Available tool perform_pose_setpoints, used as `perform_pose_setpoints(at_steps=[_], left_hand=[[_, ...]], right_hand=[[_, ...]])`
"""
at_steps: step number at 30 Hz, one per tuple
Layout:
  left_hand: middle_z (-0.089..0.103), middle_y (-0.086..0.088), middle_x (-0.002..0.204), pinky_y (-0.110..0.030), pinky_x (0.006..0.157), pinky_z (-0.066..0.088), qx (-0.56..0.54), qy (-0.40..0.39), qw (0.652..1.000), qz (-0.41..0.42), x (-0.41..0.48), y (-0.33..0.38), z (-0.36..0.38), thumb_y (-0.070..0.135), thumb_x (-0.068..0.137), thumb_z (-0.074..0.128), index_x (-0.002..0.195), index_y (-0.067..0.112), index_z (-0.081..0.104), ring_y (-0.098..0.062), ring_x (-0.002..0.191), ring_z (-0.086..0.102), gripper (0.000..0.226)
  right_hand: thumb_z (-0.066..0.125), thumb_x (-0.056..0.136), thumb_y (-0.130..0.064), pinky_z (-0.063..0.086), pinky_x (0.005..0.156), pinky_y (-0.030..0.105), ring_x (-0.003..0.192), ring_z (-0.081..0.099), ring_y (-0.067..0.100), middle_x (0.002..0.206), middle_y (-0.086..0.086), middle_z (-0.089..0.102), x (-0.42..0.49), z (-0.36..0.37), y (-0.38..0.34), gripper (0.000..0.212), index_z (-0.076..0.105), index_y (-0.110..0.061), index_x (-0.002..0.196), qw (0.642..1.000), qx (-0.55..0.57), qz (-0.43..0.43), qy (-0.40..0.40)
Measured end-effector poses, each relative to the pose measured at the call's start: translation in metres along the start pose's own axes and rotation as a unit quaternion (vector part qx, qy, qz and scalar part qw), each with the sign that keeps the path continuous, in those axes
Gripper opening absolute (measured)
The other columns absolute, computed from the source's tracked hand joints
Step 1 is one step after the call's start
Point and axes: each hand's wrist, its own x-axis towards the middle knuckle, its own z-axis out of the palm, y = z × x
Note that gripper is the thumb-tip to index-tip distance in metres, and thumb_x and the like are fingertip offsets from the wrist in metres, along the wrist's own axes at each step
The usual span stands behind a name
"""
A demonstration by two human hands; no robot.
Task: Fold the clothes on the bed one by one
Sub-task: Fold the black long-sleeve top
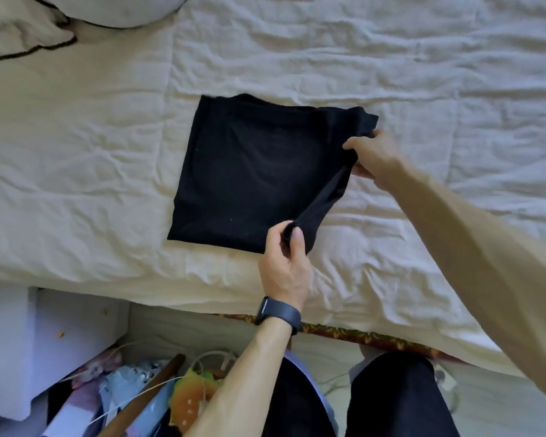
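A black garment [252, 171], folded into a rough square, lies flat on the wrinkled cream bed sheet [85, 171] in the middle of the view. My left hand [284, 263], with a dark watch on its wrist, pinches the garment's near right corner between thumb and fingers. My right hand [372, 159] grips the garment's right edge farther back, where the fabric bunches. The right edge is lifted slightly off the sheet between the two hands.
A pillow [123, 11] and a crumpled beige cloth with dark piping [22, 29] lie at the far left of the bed. On the floor at lower left stand a white box [29, 342], cables and assorted clutter [133, 392]. My dark-trousered legs [391, 398] stand against the bed's edge.
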Motion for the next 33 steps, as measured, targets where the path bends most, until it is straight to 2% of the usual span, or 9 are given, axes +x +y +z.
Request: perform_pose_setpoints(at_steps=[2, 5, 9, 14, 18, 22, 25, 29, 33], left_hand=[[0.065, 0.014, 0.096, -0.005, 0.07, 0.045, -0.03, 0.041, 0.998, -0.029, 0.01, -0.01, -0.023, 0.022, 0.101, 0.057, 0.107, 0.026, 0.059, 0.011, 0.086, 0.061, 0.008], [0.064, 0.008, 0.099, -0.004, 0.069, 0.045, -0.055, 0.083, 0.99, -0.099, 0.031, -0.036, -0.063, 0.025, 0.101, 0.056, 0.11, 0.021, 0.062, 0.011, 0.085, 0.06, 0.011], [0.066, 0.007, 0.098, -0.003, 0.064, 0.042, -0.054, 0.096, 0.976, -0.185, 0.073, -0.073, -0.11, 0.034, 0.102, 0.055, 0.12, 0.014, 0.063, 0.0, 0.085, 0.061, 0.028], [0.067, 0.008, 0.091, -0.027, 0.073, 0.052, -0.078, 0.11, 0.961, -0.243, 0.119, -0.109, -0.149, 0.035, 0.103, 0.052, 0.112, 0.023, 0.058, -0.013, 0.085, 0.068, 0.016], [0.061, 0.01, 0.084, -0.026, 0.065, 0.044, -0.052, 0.067, 0.961, -0.264, 0.133, -0.122, -0.161, 0.032, 0.104, 0.048, 0.104, 0.028, 0.049, -0.008, 0.076, 0.06, 0.004], [0.061, 0.008, 0.083, -0.02, 0.057, 0.04, -0.066, 0.054, 0.957, -0.276, 0.134, -0.126, -0.166, 0.031, 0.104, 0.047, 0.1, 0.026, 0.048, -0.006, 0.072, 0.058, 0.006], [0.064, 0.007, 0.089, -0.009, 0.057, 0.037, -0.063, 0.041, 0.959, -0.274, 0.138, -0.131, -0.168, 0.034, 0.104, 0.049, 0.111, 0.022, 0.055, -0.004, 0.076, 0.059, 0.015], [0.064, 0.01, 0.096, -0.011, 0.065, 0.041, -0.06, 0.041, 0.969, -0.236, 0.146, -0.135, -0.176, 0.029, 0.101, 0.054, 0.112, 0.024, 0.055, -0.007, 0.085, 0.063, 0.012], [0.051, 0.005, 0.119, -0.017, 0.069, 0.049, -0.004, 0.031, 0.988, -0.151, 0.151, -0.138, -0.181, 0.025, 0.098, 0.057, 0.121, 0.02, 0.054, -0.006, 0.088, 0.059, 0.024]], right_hand=[[0.06, 0.09, -0.006, 0.055, 0.064, 0.032, 0.067, 0.053, 0.019, 0.083, 0.007, 0.054, -0.01, 0.027, -0.017, 0.016, 0.052, -0.012, 0.102, 0.999, 0.031, -0.012, 0.002], [0.062, 0.09, -0.008, 0.06, 0.064, 0.032, 0.059, 0.057, 0.018, 0.084, 0.01, 0.053, -0.022, 0.09, -0.042, 0.021, 0.048, -0.012, 0.106, 0.999, -0.021, -0.026, 0.033], [0.062, 0.091, -0.017, 0.057, 0.051, 0.022, 0.07, 0.067, 0.015, 0.108, 0.012, 0.065, -0.016, 0.18, -0.066, 0.058, 0.038, -0.01, 0.143, 0.988, -0.148, -0.047, 0.026], [0.06, 0.09, -0.017, 0.064, 0.063, 0.032, 0.069, 0.074, 0.016, 0.093, 0.005, 0.07, 0.002, 0.265, -0.074, 0.054, 0.044, -0.013, 0.141, 0.964, -0.255, -0.055, 0.041], [0.057, 0.091, -0.016, 0.065, 0.071, 0.036, 0.066, 0.074, 0.017, 0.088, 0.004, 0.066, 0.01, 0.298, -0.076, 0.066, 0.032, -0.01, 0.151, 0.94, -0.331, -0.047, 0.066], [0.053, 0.088, -0.016, 0.064, 0.072, 0.035, 0.064, 0.074, 0.018, 0.091, 0.006, 0.07, 0.011, 0.317, -0.077, 0.06, 0.037, -0.01, 0.146, 0.928, -0.358, -0.049, 0.093], [0.055, 0.089, -0.014, 0.063, 0.081, 0.038, 0.077, 0.074, 0.02, 0.089, 0.005, 0.069, 0.016, 0.332, -0.078, 0.047, 0.047, -0.01, 0.135, 0.946, -0.309, -0.044, 0.085], [0.058, 0.093, -0.002, 0.059, 0.092, 0.032, 0.104, 0.07, 0.018, 0.115, 0.005, 0.068, 0.011, 0.342, -0.09, 0.041, 0.059, -0.013, 0.132, 0.99, -0.126, -0.056, -0.019], [0.058, 0.097, -0.004, 0.06, 0.082, 0.026, 0.094, 0.075, 0.014, 0.109, 0.004, 0.073, -0.025, 0.305, -0.074, 0.022, 0.066, -0.017, 0.113, 0.995, -0.006, -0.08, 0.057]])
